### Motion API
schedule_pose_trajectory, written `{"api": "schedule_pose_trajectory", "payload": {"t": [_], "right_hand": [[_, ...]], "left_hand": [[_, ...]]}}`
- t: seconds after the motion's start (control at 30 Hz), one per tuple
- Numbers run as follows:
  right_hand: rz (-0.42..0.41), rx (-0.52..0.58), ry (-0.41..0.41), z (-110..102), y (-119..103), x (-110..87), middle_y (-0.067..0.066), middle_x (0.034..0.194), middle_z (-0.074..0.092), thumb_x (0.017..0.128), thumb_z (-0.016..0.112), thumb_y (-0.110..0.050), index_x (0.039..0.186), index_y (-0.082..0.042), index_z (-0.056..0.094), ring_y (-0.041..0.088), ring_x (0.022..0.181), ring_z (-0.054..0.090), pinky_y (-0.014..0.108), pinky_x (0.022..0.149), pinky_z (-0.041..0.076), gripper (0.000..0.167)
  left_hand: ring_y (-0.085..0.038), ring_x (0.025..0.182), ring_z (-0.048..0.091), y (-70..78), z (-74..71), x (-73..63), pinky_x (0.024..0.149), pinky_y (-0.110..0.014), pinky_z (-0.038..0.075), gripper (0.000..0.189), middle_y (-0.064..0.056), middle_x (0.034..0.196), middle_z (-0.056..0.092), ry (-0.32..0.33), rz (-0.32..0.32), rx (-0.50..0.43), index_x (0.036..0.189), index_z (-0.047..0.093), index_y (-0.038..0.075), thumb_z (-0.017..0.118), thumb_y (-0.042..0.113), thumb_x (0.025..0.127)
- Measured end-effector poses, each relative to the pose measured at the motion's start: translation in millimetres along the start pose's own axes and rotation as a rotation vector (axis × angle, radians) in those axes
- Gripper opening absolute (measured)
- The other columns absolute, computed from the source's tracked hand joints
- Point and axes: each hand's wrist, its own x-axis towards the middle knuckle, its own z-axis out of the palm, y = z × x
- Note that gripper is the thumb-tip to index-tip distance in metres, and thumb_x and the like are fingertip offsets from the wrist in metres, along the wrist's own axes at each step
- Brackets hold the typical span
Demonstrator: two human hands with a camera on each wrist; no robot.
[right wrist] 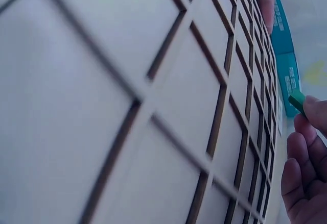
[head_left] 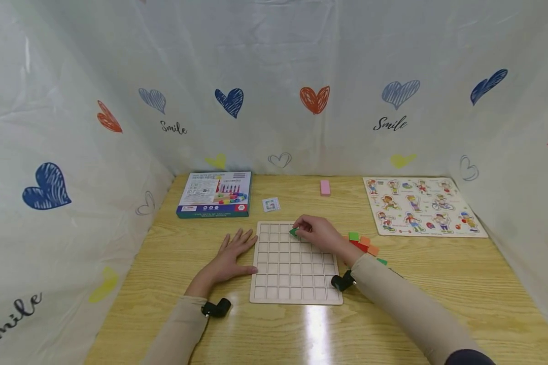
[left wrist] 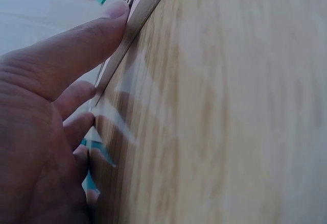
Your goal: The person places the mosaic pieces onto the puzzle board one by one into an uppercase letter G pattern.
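A square wooden grid board [head_left: 272, 280] with rows of shallow cells lies on the table. My right hand [head_left: 318, 234] is over its far part, pinching a small green tile [right wrist: 297, 101] between thumb and fingertips. The other fingers of that hand curl loosely in the right wrist view. My left hand [head_left: 228, 259] rests at the board's left side with fingers spread, its thumb [left wrist: 97, 35] against the board's edge. Beside the board, partly behind my right forearm, several loose tiles lie in a pile, with a green tile [head_left: 353, 236] and an orange tile [head_left: 365, 241] showing.
A boxed set [head_left: 214, 195] lies at the back left, with a small printed card [head_left: 271, 204] to its right. Farther along the back is a pink block [head_left: 325, 188]. A picture puzzle board [head_left: 420, 207] lies at the back right. A printed curtain [head_left: 274, 126] hangs behind the table.
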Motion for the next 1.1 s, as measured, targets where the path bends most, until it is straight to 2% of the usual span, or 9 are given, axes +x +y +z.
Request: {"api": "schedule_pose_trajectory", "payload": {"t": [0.2, 0.5, 0.73, 1.1], "right_hand": [[-0.047, 0.001, -0.054, 17.2, -5.7, 18.5, -0.008, 0.089, 0.063, 0.101, 0.066, -0.021, 0.107, -0.019, 0.071, 0.011, 0.081, 0.056, 0.028, 0.073, 0.05, 0.008], [-0.063, -0.033, -0.083, 32.0, -16.9, 31.4, -0.01, 0.091, 0.065, 0.102, 0.064, -0.022, 0.107, -0.021, 0.072, 0.009, 0.081, 0.058, 0.029, 0.075, 0.051, 0.009], [-0.076, -0.097, -0.109, 36.7, -20.4, 36.0, -0.009, 0.088, 0.062, 0.102, 0.064, -0.022, 0.107, -0.021, 0.073, 0.01, 0.079, 0.056, 0.029, 0.073, 0.05, 0.01], [-0.134, -0.18, -0.125, 37.8, -22.2, 34.1, -0.004, 0.098, 0.059, 0.097, 0.07, -0.018, 0.115, -0.015, 0.077, 0.011, 0.078, 0.051, 0.028, 0.071, 0.047, 0.019]], "left_hand": [[-0.032, 0.157, -0.003, 0.6, 0.1, -0.4, 0.123, -0.054, -0.012, 0.089, -0.007, 0.17, 0.014, -0.011, -0.012, 0.014, 0.161, 0.031, 0.016, 0.074, 0.048, 0.09], [-0.03, 0.157, -0.003, -0.6, 0.4, 0.6, 0.123, -0.052, -0.012, 0.089, -0.005, 0.17, 0.015, -0.005, -0.014, 0.005, 0.161, 0.032, 0.017, 0.074, 0.048, 0.09], [-0.03, 0.157, -0.003, -0.2, 0.5, 1.9, 0.123, -0.052, -0.012, 0.089, -0.005, 0.17, 0.014, -0.008, -0.012, 0.012, 0.161, 0.031, 0.017, 0.074, 0.049, 0.09], [-0.03, 0.157, -0.003, 1.0, -0.6, 1.2, 0.123, -0.053, -0.012, 0.089, -0.005, 0.17, 0.014, -0.006, -0.016, 0.012, 0.161, 0.032, 0.017, 0.074, 0.049, 0.09]]}}
